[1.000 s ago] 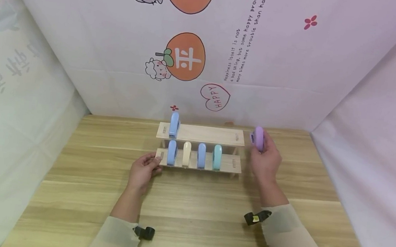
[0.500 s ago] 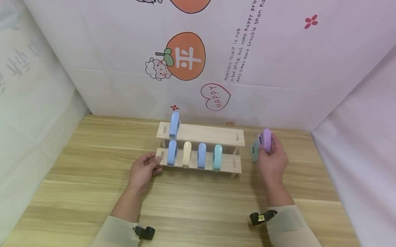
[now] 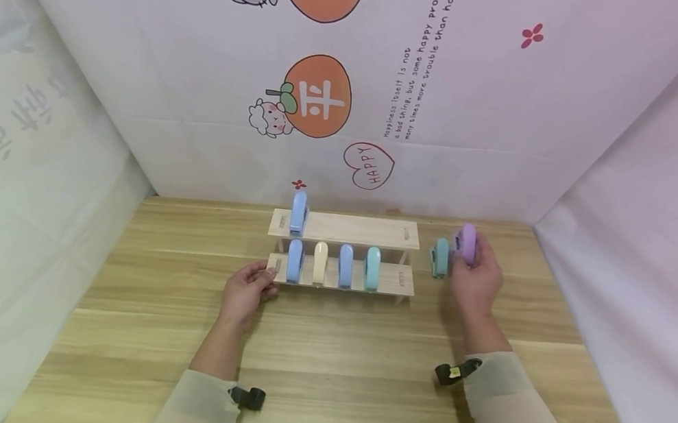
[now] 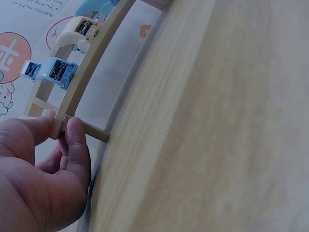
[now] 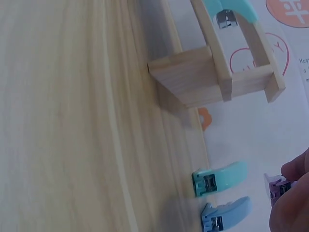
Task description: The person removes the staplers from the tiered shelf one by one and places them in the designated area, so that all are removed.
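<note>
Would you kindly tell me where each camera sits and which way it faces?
Head: worn on the head, facing forward and down at the table, wooden rack and backdrop; left hand, right hand and both sleeves show.
Left wrist: worn there, facing the left hand, which grips the rack's left end; only that hand shows.
Right wrist: worn there, facing the rack's right end, a teal stapler and a blue stapler; part of the right hand shows, holding a purple stapler.
Shared: both wrist views include the rack, from opposite ends.

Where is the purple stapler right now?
In the head view, the purple stapler is in the right hand, right of the rack and just right of the teal stapler on the table.
</note>
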Demonstrator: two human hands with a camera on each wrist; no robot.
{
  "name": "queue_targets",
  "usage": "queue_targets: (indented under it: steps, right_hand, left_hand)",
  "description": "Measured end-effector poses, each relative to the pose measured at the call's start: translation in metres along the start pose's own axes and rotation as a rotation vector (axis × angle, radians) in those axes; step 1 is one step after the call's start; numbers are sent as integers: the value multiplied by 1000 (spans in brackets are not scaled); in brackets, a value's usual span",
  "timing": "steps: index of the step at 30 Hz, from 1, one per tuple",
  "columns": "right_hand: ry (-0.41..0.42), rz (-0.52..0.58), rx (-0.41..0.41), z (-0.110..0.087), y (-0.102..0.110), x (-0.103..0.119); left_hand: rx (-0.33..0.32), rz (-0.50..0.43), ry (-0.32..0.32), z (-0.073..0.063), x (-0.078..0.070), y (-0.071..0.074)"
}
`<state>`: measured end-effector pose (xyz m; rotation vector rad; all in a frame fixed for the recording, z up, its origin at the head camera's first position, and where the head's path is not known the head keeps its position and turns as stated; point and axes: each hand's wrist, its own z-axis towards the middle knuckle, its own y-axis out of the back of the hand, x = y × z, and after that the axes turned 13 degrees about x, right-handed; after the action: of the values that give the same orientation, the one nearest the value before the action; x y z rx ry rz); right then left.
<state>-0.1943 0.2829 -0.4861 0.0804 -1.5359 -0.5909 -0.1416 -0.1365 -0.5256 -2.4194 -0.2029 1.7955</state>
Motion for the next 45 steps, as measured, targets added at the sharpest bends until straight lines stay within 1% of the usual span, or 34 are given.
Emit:
queue_targets:
  steps: [7,14,17,21,25,31,34,39,42,45]
  right_hand:
    - [-47,12,-21,5,8,-8]
    - [-129,59,-2,9,18,-11]
    - [-139,65,-20,10,20,-14]
    - [-132,89,-35,12,22,-17]
    - [-159,116,-15,15,24,-20]
    - [-222,146,12,18,27,-28]
    - [-253,177,25,19,26,-30]
    - [-270,249,33,21,24,-33]
    - [-279,317,28,23,23,-35]
    - [-280,313,24,23,22,-39]
  left_hand:
    - [14,13,9,-1,-1,1]
    - [16,12,4,-2,-2,1]
    - [16,14,-2,-1,-1,1]
    - [4,16,-4,0,1,1]
    - [-6,10,-6,0,2,1]
    - [3,20,-11,0,2,1]
    - [6,20,-9,-1,1,1]
    - [6,21,-5,-3,0,1]
    - [9,17,-5,-3,-1,0]
    - [12,18,-7,-4,-2,0]
